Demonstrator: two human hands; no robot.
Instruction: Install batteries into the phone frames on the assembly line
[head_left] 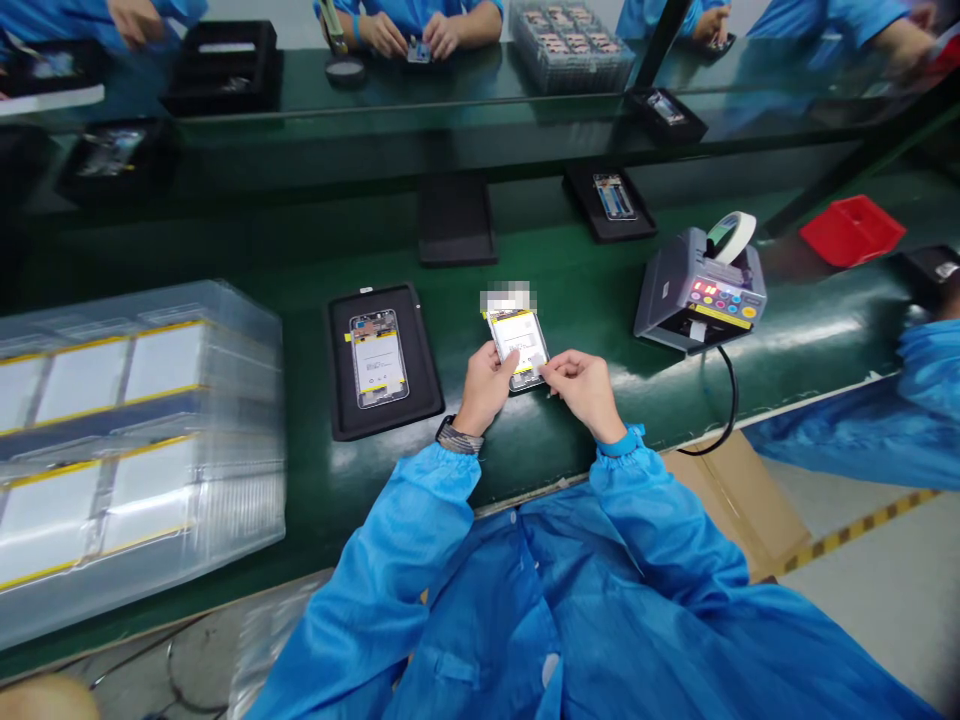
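An opened phone [523, 340] with a large white battery, edged with yellow strips, lies in front of me, tilted slightly. My left hand [484, 390] is closed on its left side, the thumb resting over the battery. At the phone's lower right corner, my right hand [583, 388] is in a pinch; whatever is between its fingertips is too small to make out. The phone's top end is blurred out. To the left, a second opened phone [379, 360] with a white battery lies in a black tray [346, 412].
A grey tape dispenser [679, 290] with a lit panel stands right, its black cable [731, 400] hanging over the edge. Clear trays of batteries [247, 420] fill the left. Beyond are black trays [456, 220], a red bin [853, 230], a raised shelf and co-workers' hands.
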